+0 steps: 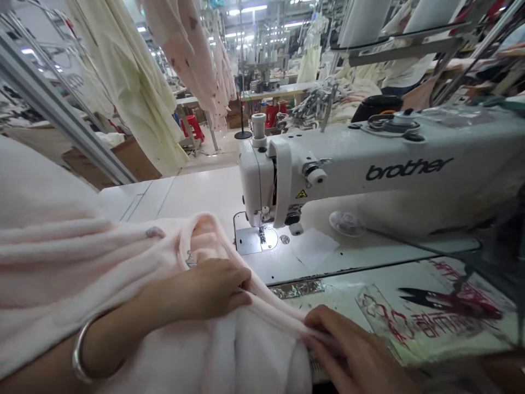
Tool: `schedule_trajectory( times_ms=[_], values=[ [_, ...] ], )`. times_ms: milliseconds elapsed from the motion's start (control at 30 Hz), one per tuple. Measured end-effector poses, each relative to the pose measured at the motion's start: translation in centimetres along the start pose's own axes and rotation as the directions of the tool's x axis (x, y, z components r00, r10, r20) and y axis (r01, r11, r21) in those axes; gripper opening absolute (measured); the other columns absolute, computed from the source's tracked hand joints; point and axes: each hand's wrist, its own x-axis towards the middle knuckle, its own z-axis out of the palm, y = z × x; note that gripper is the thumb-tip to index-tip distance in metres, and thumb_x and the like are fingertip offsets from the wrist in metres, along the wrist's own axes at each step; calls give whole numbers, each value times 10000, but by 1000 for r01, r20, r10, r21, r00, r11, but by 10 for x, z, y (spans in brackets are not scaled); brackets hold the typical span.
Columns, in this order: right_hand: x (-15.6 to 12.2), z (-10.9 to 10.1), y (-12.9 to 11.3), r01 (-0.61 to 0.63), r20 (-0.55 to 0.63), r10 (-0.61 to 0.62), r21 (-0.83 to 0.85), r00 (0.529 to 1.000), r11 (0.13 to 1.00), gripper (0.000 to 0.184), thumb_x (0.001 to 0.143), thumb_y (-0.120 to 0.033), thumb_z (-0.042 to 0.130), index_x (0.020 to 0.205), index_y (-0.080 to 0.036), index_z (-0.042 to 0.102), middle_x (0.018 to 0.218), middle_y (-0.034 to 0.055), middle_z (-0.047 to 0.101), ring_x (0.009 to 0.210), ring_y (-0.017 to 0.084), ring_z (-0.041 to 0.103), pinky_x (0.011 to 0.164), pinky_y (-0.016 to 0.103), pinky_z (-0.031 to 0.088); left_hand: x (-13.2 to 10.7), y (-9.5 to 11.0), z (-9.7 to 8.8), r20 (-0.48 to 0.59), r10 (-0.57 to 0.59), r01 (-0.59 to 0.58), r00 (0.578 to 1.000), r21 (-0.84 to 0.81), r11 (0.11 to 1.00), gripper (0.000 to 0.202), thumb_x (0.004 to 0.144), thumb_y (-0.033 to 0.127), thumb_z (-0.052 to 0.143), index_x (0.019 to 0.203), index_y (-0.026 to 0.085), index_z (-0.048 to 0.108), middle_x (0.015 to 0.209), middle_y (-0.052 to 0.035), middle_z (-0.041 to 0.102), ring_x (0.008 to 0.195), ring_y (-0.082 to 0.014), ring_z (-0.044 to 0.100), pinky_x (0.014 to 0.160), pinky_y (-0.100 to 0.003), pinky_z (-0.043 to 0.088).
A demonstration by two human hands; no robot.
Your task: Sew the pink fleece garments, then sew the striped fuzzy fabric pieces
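A pale pink plush garment (135, 262) spreads over the left of the sewing table and down its front edge. My left hand (205, 287) pinches the bound edge of its neck opening, thumb against the fingers. Further right, my right hand (340, 345) grips the same edge, which is pulled taut between the two hands. The opening's loop lies just left of the needle plate (250, 241). Above that plate, the lit needle and presser foot of a white sewing machine (361, 158) stand apart from the cloth.
Black-and-red thread snips (451, 303) lie on the table's right front. Behind them rests a clear round dish (346, 223). Pale yellow garments (127, 82) and pink ones (184, 49) hang at the back left. Thread cones (365, 22) stand above the machine.
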Motion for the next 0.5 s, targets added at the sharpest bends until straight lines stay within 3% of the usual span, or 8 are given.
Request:
schedule_trajectory(
  times_ms=[100, 267, 367, 500],
  values=[
    [6, -4, 0, -74, 39, 71, 88, 997, 993, 124, 902, -290, 427, 816, -249, 505, 792, -35, 623, 723, 115, 623, 616, 211, 488, 3, 1, -4, 86, -33, 30, 996, 35, 999, 195, 860, 326, 471, 813, 197, 609, 758, -19, 677, 695, -193, 612, 622, -292, 402],
    [11, -5, -2, -130, 13, 130, 26, 991, 991, 113, 871, -223, 446, 763, -229, 480, 767, -22, 585, 699, 130, 586, 610, 247, 450, 3, 13, -7, 63, -50, 43, 997, 105, 994, 165, 857, 296, 463, 825, 184, 580, 786, -35, 653, 696, -204, 597, 617, -313, 402],
    [13, -7, -4, -95, 23, 96, -59, 995, 994, 94, 845, -176, 472, 767, -226, 483, 781, -11, 558, 723, 150, 568, 605, 266, 430, 9, 26, 4, -45, 68, -59, 997, 178, 982, 134, 842, 183, 462, 933, 162, 559, 934, -76, 611, 835, -229, 565, 707, -350, 427],
    [19, -18, -10, -54, 63, 60, -82, 996, 995, 127, 789, -100, 528, 732, -211, 501, 820, 2, 527, 773, 166, 535, 648, 283, 399, 21, 42, 17, -27, 258, -254, 966, 107, 961, 274, 803, 294, 612, 1011, 139, 527, 1010, -97, 561, 948, -247, 506, 831, -377, 424]
  ],
)
